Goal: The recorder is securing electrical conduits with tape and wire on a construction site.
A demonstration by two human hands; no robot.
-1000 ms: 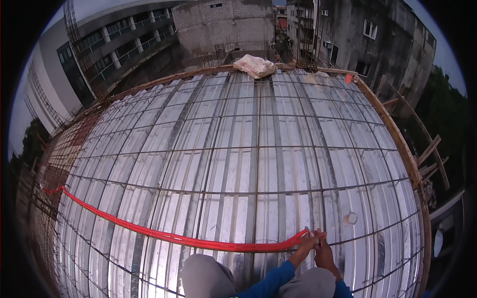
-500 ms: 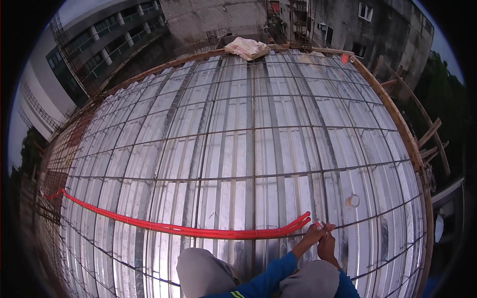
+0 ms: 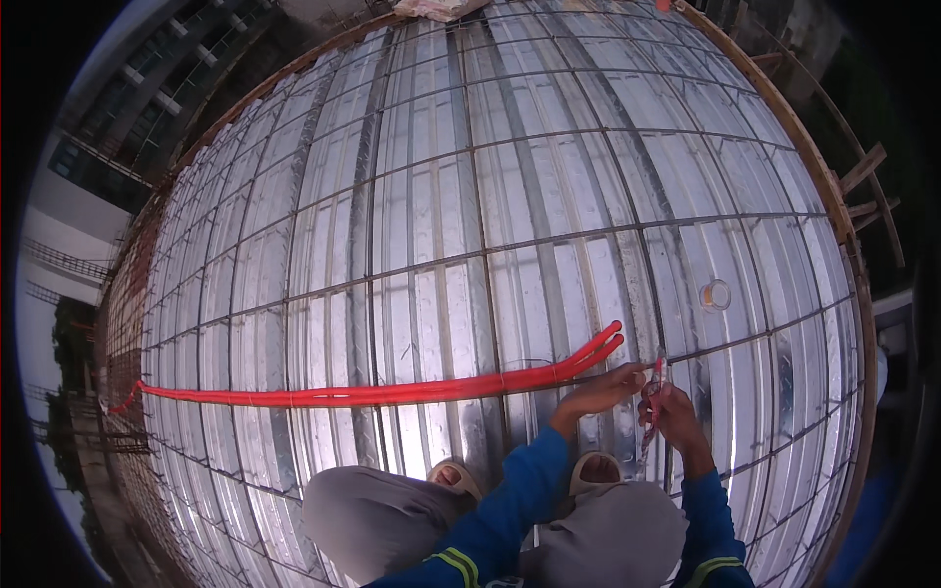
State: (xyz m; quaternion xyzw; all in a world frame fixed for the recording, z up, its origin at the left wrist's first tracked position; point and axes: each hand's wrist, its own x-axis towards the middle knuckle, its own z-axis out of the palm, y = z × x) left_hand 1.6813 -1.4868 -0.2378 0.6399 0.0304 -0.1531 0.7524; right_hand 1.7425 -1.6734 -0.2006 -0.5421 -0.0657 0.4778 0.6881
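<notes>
In my right hand [image 3: 676,416] is a slim, crumpled red-and-clear plastic packet [image 3: 658,384], its ends showing above and below my closed fingers. Close beside its upper part is my left hand [image 3: 603,389], fingers pressed together at the tips; what they pinch, if anything, is too small to make out. Just left of my hands, a bundle of red conduit pipes [image 3: 412,392] lies across the rebar grid [image 3: 554,238], its right ends bent away from me. Beneath the grid lies ribbed metal decking [image 3: 451,304].
Beyond my hands to the right, a round tape roll [image 3: 715,295] rests on the decking. Timber edging [image 3: 818,167] runs along the right side, with wooden braces [image 3: 863,169] outside it. A pale sack [image 3: 441,8] sits at the far edge.
My view has tilted downward, bringing my feet into sight. My hands have drawn slightly apart, and more of the red packet now shows in the right one.
</notes>
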